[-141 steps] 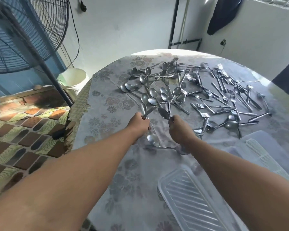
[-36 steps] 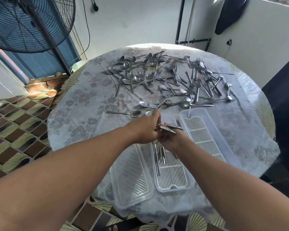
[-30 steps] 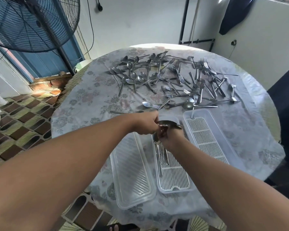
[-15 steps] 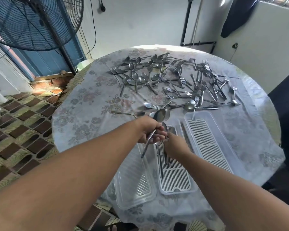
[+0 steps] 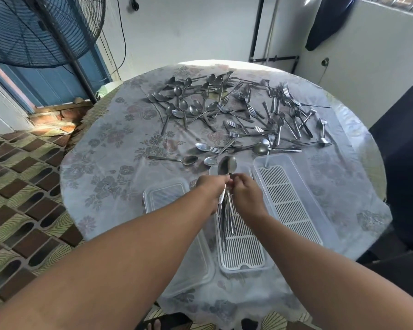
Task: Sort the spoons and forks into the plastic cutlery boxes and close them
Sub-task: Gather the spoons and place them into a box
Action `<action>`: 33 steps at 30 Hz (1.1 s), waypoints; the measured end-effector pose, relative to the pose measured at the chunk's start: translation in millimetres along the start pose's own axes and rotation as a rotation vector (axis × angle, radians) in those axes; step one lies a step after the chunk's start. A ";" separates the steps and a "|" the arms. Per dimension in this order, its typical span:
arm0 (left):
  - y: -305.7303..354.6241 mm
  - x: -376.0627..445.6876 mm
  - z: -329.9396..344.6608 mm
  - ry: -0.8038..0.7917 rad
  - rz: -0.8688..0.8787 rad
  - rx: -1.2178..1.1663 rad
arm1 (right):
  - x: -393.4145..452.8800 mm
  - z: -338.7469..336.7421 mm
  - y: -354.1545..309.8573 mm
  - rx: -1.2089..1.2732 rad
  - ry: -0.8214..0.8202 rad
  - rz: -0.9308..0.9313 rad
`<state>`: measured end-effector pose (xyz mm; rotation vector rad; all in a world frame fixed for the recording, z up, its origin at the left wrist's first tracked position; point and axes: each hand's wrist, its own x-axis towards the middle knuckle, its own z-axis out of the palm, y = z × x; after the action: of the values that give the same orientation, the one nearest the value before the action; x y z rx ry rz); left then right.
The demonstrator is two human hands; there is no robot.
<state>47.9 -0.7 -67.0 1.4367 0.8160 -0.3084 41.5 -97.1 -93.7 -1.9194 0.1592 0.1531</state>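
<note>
Cutlery boxes sit at the near edge of a round table (image 5: 100,167) covered with a pale floral cloth. Largest of what stands around it is a dark floor fan (image 5: 41,29) at the far left. On the far half of the table lies a wide scatter of metal: spoons (image 5: 184,101) mostly to the left, forks (image 5: 281,115) mostly to the right, many crossing one another. Nearer, the right cutlery box (image 5: 303,186) lies open with a white slatted insert and nothing on it that I can make out. Just left of it, the middle cutlery box (image 5: 243,256) holds several pieces lying lengthwise on its slatted insert. Left again, touching or just beside it, rests a clear ribbed lid (image 5: 167,194), partly hidden by the forearm. Both hands meet above the far end of the middle box. The left hand (image 5: 212,186) has its fingers curled around the handle of a held spoon (image 5: 227,164), bowl pointing up and away. The right hand (image 5: 246,194) is close against it, fingers bent toward the same handle; whether they actually grip it I cannot tell.
</note>
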 end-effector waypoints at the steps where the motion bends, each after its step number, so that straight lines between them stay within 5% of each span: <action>1: 1.2 -3.5 1.0 -0.008 0.014 0.014 | 1.0 0.4 -4.2 0.237 -0.014 0.109; 4: 4.6 -6.8 5.0 0.002 0.086 0.126 | 4.5 -5.6 -10.2 0.549 -0.056 0.285; 13: -14.0 7.3 -6.7 0.193 0.412 0.928 | 21.1 1.0 7.2 0.562 -0.056 0.564; 16: -20.1 15.0 -4.6 0.311 0.480 1.050 | 20.8 8.8 7.9 0.305 0.039 0.431; 22: -27.2 29.6 -14.4 0.364 0.659 1.359 | 14.2 -2.0 15.8 -0.363 -0.058 0.206; 30: -14.1 30.5 -20.0 0.321 0.852 1.558 | 8.2 6.8 26.5 -0.569 -0.069 -0.122; 33: -14.0 24.0 -25.8 0.180 0.996 1.599 | 9.0 4.6 27.7 -0.632 -0.095 -0.189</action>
<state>47.8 28.3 -91.3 3.1568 -0.3248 0.0196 45.1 -102.6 -122.4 -2.5361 -0.1561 0.1816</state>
